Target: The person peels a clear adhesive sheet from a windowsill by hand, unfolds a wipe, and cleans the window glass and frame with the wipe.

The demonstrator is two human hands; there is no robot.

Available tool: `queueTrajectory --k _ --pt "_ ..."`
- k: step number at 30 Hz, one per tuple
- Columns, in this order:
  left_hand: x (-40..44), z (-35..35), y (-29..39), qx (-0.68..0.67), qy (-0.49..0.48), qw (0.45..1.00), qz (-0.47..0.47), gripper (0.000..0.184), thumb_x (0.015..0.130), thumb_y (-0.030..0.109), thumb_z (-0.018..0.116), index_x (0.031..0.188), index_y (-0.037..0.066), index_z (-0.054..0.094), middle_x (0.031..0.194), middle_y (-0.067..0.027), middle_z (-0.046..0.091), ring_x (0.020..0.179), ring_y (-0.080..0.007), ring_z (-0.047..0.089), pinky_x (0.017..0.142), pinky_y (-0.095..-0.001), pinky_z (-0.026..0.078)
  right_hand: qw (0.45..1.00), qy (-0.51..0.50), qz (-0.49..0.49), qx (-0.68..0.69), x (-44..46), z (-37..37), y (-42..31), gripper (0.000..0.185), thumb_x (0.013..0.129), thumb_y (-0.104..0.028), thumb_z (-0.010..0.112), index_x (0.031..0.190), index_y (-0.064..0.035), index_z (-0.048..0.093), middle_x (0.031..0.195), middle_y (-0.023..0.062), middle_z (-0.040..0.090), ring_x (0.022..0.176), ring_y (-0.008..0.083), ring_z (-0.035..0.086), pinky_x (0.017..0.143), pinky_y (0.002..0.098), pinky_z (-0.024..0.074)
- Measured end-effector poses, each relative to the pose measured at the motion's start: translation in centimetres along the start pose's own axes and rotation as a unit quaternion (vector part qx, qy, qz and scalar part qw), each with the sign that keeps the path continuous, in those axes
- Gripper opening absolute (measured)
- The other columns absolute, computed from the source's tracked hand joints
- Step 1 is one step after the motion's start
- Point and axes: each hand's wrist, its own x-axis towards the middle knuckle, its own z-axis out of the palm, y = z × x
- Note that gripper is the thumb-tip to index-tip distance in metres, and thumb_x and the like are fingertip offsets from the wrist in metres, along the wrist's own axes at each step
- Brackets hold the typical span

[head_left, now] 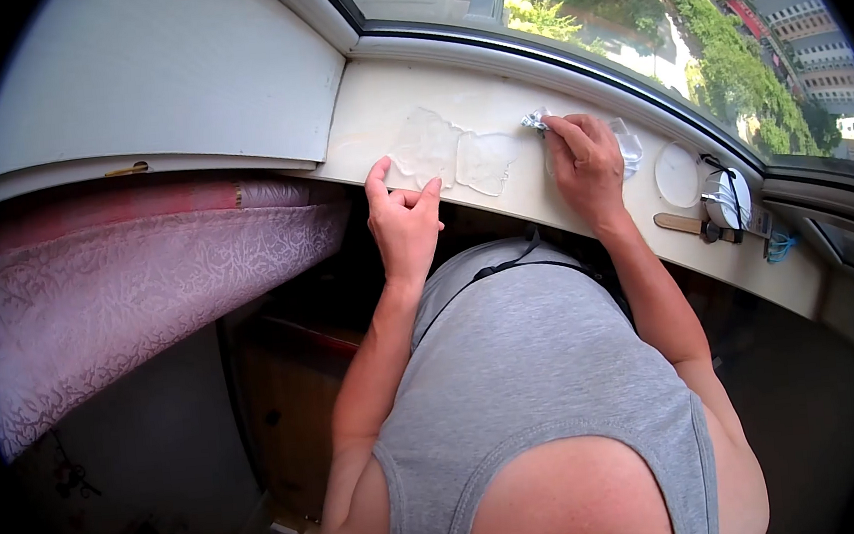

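Clear plastic (pixel 424 145) lies on the sill (pixel 359 107) in two thin pieces, the left piece (pixel 422 149) and the right piece (pixel 484 166) side by side; whether they join where they meet, I cannot tell; together their long axis runs along the sill, below the window (pixel 621 61); the left hand (pixel 406 230) is at the near edge of the left piece, forefinger and thumb spread apart, the tips at or just beside the plastic, and whether they press on it is unclear; the right hand (pixel 592 166) pinches a small crumpled silvery scrap (pixel 534 120) between thumb and fingers, just off the far right corner of the right piece; so both pieces lie ahead of the left hand and to the left of the right hand; the left hand is nearer the left piece, while the right piece sits between left thumb and scrap; past the right hand come a clear wrap (pixel 628 146), partly hidden by it, a pale disc (pixel 678 177) and a wooden handle (pixel 677 222) near the sill's front edge.
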Motion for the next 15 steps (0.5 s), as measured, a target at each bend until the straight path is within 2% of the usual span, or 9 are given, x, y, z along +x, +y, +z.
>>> queueTrajectory --k 2,3,5,6,8,9,10,13,15 --pt "0.1 0.0 -0.8 0.062 0.038 0.996 0.059 0.065 0.102 0.007 0.087 0.159 -0.006 0.058 0.083 -0.0081 0.079 0.073 -0.0176 0.075 0.074 -0.0363 0.061 1.0 0.0 -0.001 -0.001 0.0 0.0 0.0 0.022 0.099 -0.007 0.086 0.12 -0.0103 0.086 0.107 0.0095 0.079 0.096 0.0324 0.074 0.084 0.0457 0.0566" --pt "0.1 -0.2 -1.4 0.061 0.038 0.996 0.059 0.065 0.102 0.007 0.087 0.159 -0.006 0.058 0.083 -0.0081 0.079 0.073 -0.0176 0.075 0.074 -0.0363 0.061 1.0 0.0 -0.001 -0.002 0.0 0.0 0.0 0.022 0.099 -0.007 0.086 0.12 -0.0103 0.086 0.107 0.0095 0.079 0.096 0.0324 0.073 0.085 0.0455 0.0567" --pt "0.0 -0.7 -1.9 0.272 0.077 0.913 0.294 0.041 0.101 0.008 0.087 0.14 0.0 0.077 0.103 -0.0094 0.082 0.093 -0.025 0.077 0.082 -0.0403 0.061 1.0 -0.001 -0.002 -0.004 0.0 0.0 0.0 0.021 0.099 -0.006 0.086 0.12 -0.0104 0.086 0.107 0.0095 0.079 0.096 0.0323 0.073 0.085 0.0453 0.0567" --pt "-0.1 -0.5 -1.6 0.27 0.077 0.914 0.293 0.041 0.101 0.008 0.087 0.14 0.0 0.077 0.103 -0.0094 0.082 0.093 -0.025 0.077 0.082 -0.0403 0.061 1.0 -0.001 -0.001 -0.005 0.0 0.0 0.0 0.021 0.099 -0.006 0.086 0.119 -0.0103 0.086 0.107 0.0096 0.079 0.096 0.0324 0.073 0.085 0.0453 0.0568" --pt "-0.4 0.2 -0.9 0.287 0.099 0.835 0.459 0.024 0.1 0.011 0.087 0.124 0.006 0.086 0.13 -0.0107 0.082 0.124 -0.0344 0.072 0.104 -0.0479 0.056 1.0 -0.003 -0.002 -0.008 0.0 0.0 0.0 0.021 0.099 -0.006 0.086 0.119 -0.0102 0.086 0.107 0.0096 0.079 0.096 0.0324 0.073 0.085 0.0453 0.0568" --pt "-0.6 0.3 -1.2 0.303 0.052 0.838 0.451 0.031 0.103 0.016 0.085 0.133 0.006 0.084 0.148 -0.01 0.078 0.143 -0.0378 0.065 0.122 -0.0545 0.047 1.0 -0.002 -0.003 -0.009 0.0 0.0 0.0 0.021 0.099 -0.006 0.086 0.119 -0.0101 0.086 0.107 0.0097 0.079 0.097 0.0324 0.074 0.085 0.0453 0.0568" --pt "-0.6 0.7 -1.4 0.301 0.054 0.839 0.451 0.031 0.103 0.016 0.085 0.133 0.006 0.084 0.148 -0.01 0.078 0.143 -0.0378 0.065 0.122 -0.0545 0.047 1.0 -0.002 -0.003 -0.01 0.0 0.0 0.0 0.021 0.099 -0.006 0.086 0.119 -0.0101 0.086 0.107 0.0097 0.079 0.097 0.0324 0.074 0.085 0.0454 0.0568" --pt "-0.6 1.6 -2.1 0.348 -0.004 0.829 0.438 0.038 0.106 0.021 0.081 0.141 0.007 0.081 0.157 -0.0082 0.075 0.155 -0.0395 0.059 0.132 -0.0635 0.037 1.0 0.0 -0.004 -0.01 0.0 0.1 0.1 0.021 0.099 -0.007 0.086 0.119 -0.01 0.086 0.107 0.0098 0.079 0.098 0.0325 0.074 0.085 0.0453 0.0568" --pt "-0.5 1.5 -1.8 0.36 -0.006 0.82 0.444 0.039 0.106 0.02 0.081 0.142 0.007 0.081 0.157 -0.0084 0.074 0.155 -0.0395 0.059 0.132 -0.0635 0.038 1.0 0.001 -0.005 -0.01 0.0 0.1 0.0 0.021 0.099 -0.006 0.086 0.119 -0.0099 0.086 0.107 0.0099 0.079 0.098 0.0326 0.074 0.085 0.0455 0.0569"
